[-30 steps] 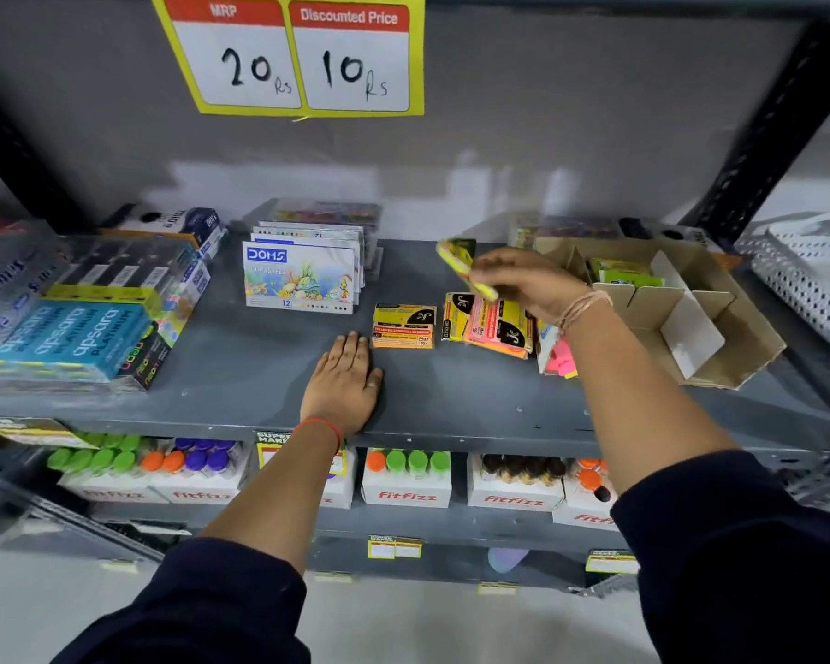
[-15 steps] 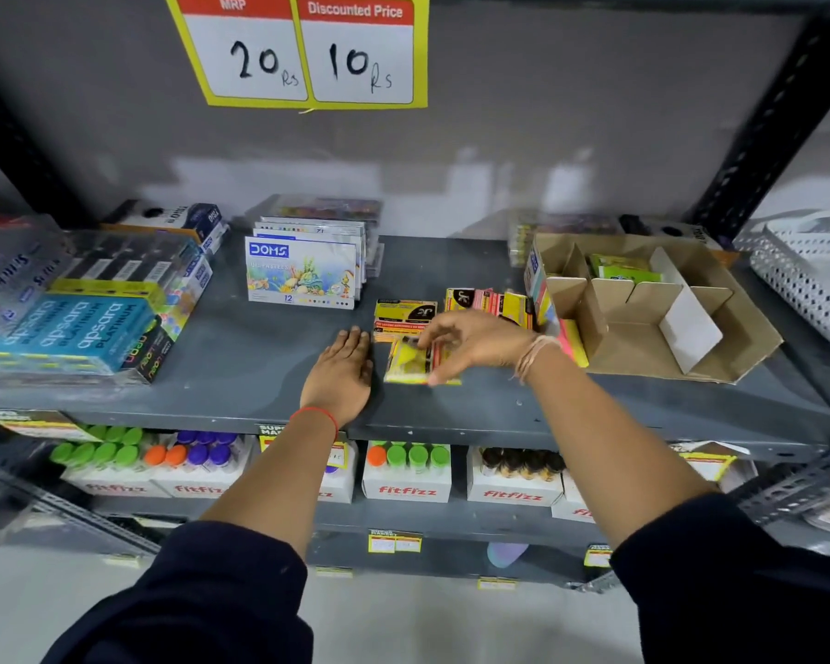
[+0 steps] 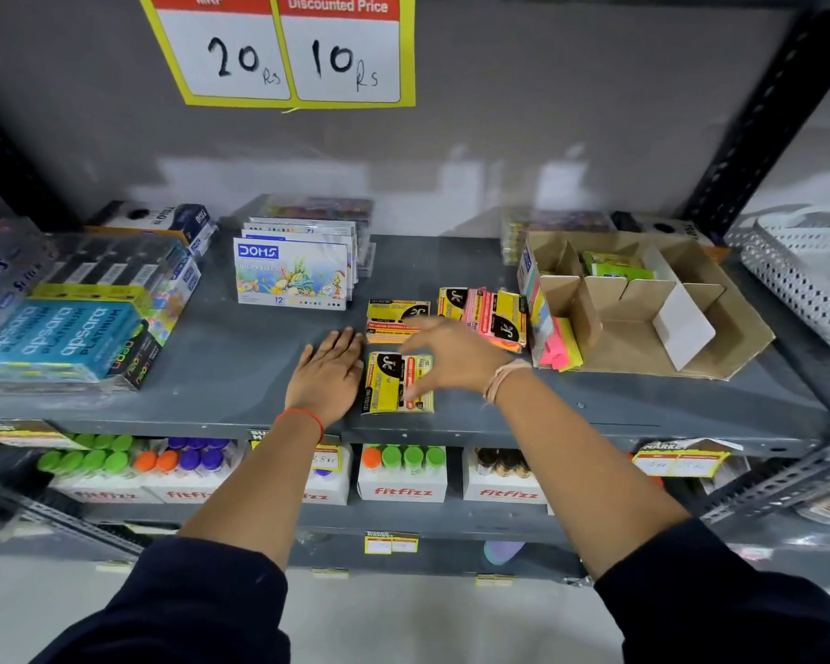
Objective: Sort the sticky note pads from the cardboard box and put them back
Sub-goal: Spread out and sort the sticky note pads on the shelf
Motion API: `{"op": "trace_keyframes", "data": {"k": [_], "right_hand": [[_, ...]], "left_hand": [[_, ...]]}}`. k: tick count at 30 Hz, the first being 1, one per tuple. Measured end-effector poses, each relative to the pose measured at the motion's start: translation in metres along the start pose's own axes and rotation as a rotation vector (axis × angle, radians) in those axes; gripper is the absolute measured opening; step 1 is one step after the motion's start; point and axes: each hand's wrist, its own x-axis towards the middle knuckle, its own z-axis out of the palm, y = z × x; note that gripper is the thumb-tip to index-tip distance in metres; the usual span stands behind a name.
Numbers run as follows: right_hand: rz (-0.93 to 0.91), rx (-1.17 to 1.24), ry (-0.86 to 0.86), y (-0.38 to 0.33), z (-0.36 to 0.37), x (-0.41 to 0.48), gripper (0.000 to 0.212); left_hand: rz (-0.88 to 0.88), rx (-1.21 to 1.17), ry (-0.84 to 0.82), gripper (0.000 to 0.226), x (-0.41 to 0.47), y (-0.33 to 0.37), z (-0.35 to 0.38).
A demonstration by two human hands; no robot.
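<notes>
A yellow sticky note pad (image 3: pixel 394 383) lies flat near the grey shelf's (image 3: pixel 212 366) front edge. My right hand (image 3: pixel 451 357) hovers just over its right side, fingers spread, holding nothing. My left hand (image 3: pixel 327 376) rests flat on the shelf, touching the pad's left edge. Behind lie an orange-yellow pad (image 3: pixel 396 318) and a leaning stack of yellow and pink pads (image 3: pixel 487 316). The cardboard box (image 3: pixel 643 337) with dividers stands at the right, green pads (image 3: pixel 616 268) in its back compartment and pink and yellow pads (image 3: pixel 559 347) against its left outer side.
Oil pastel boxes (image 3: pixel 293 275) stand behind my left hand. Wrapped pencil packs (image 3: pixel 68 318) fill the shelf's left. A white perforated basket (image 3: pixel 806 270) sits at the far right. Bottle cartons (image 3: pixel 403 476) line the shelf below. A price sign (image 3: pixel 283 50) hangs above.
My right hand carried a yellow pad from near the box down to the shelf front, set it beside my left hand and let go. My left hand stayed put.
</notes>
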Motion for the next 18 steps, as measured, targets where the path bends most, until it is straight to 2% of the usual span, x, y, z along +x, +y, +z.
{"op": "trace_keyframes", "data": {"k": [3,5,7,9,12,15,18], "right_hand": [[0.123,-0.139,0.067,0.024,-0.034,0.010,0.075],[0.238,-0.329,0.001,0.039,-0.050,0.015,0.078],[0.313,-0.408,-0.113,0.050,-0.056,0.020,0.078],[0.349,-0.351,-0.197,0.056,-0.056,0.023,0.078],[0.345,-0.237,-0.180,0.062,-0.057,0.026,0.072],[0.296,-0.091,-0.094,0.064,-0.062,0.023,0.067],[0.214,0.067,0.071,0.057,-0.073,0.015,0.062]], "left_hand": [[0.003,0.014,0.011,0.048,-0.001,0.000,0.001],[0.005,0.022,0.019,0.049,0.000,0.000,0.001],[0.008,0.024,0.024,0.048,0.000,0.000,0.001],[0.011,0.025,0.028,0.048,-0.001,0.000,0.001],[0.013,0.020,0.028,0.048,-0.001,0.000,0.001],[0.010,0.017,0.026,0.048,-0.001,0.000,0.001],[0.011,0.022,0.031,0.048,-0.001,0.001,0.000]]}}
